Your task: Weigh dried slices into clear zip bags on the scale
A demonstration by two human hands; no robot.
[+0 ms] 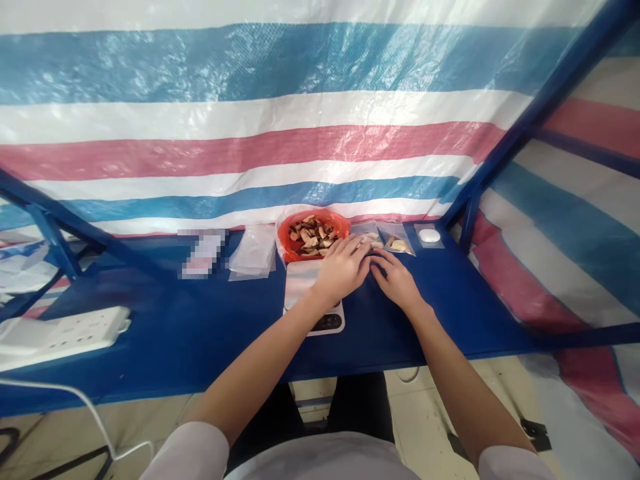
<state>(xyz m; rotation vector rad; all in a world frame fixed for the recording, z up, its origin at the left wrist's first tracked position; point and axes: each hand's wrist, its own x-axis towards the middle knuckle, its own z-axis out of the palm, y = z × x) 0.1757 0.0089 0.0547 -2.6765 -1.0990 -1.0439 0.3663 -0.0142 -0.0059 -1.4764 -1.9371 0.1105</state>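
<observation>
Fingers curled, my left hand (344, 270) and right hand (396, 280) sit close together at a clear plastic bag with pale contents (373, 237), on the far side of the blue tabletop (200, 333); I cannot tell whether either hand grips it. Just left of it stands a round orange-red container (283, 235) of dark-edged, pale slices (313, 237). My left wrist crosses above a flat white digital scale (301, 277). To the right lie another filled clear plastic bag (399, 245) and a rounded white object (429, 235); to the left, flat clear bags (254, 250).
</observation>
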